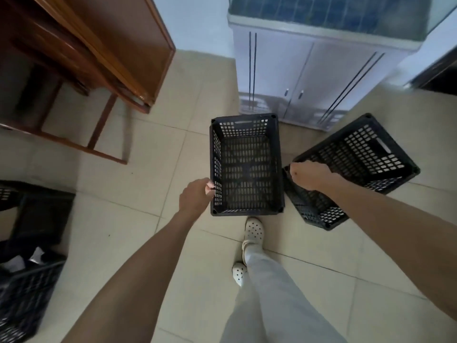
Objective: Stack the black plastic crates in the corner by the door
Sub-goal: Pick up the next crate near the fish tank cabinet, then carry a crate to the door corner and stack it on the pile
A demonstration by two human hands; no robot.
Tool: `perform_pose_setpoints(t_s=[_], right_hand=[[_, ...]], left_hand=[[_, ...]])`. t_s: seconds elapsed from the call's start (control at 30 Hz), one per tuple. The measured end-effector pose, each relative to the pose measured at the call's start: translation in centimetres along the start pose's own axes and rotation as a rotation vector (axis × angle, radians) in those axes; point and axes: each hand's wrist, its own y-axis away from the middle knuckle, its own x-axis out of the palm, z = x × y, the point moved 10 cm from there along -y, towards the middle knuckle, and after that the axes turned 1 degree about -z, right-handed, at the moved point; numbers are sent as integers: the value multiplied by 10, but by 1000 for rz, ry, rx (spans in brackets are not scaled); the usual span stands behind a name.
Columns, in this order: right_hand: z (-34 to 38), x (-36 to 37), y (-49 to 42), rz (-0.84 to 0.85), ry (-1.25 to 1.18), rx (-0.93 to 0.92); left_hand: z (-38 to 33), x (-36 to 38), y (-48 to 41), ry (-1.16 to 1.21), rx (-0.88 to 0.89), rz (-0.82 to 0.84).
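Floor [148, 169]: we see pale beige tiles spreading beneath both hands.
Wooden desk [99, 45]: brown, well beyond and to the left of the left hand, with its legs on the tiles.
White cabinet [296, 78]: two doors with a glass tank on top, straight ahead of both hands and just past the far end of the middle crate.
Left-edge crate [24, 305]: black mesh, well to the left of the left forearm; we cannot make out the dark and pale items inside it.
Middle crate [247, 167]: black, perforated, upright and empty, sitting between the two hands.
Tilted crate [358, 154]: black and perforated, tipped so its opening faces us. It lies under and beyond the right hand, just beside the middle crate's right wall.
Trousers [267, 293]: pale grey, nearer us than both hands, between the forearms.
Left hand [196, 195]: its fingers are curled onto the middle crate's left rim, gripping it.
Right hand [309, 175]: its fingers are curled over the near rim of the tilted crate, holding it.
Clogs [253, 230]: white with holes, just below the middle crate's near end.
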Motion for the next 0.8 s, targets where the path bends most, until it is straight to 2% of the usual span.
perform_pose_setpoints(t_s=[0.27,0.53,0.7,0.8], right_hand=[[-21,32,-115,75,-170,69],[-33,73,-215,60,-322,190],[-33,126,-272,92,-318,242],[-46,149,-294,29,-108,316]], left_hand=[[16,41,-118,78,14,42],[70,110,-212,102,-39,141],[104,166,-242,171,-118,184],[122,189,-263,193,-163,179]])
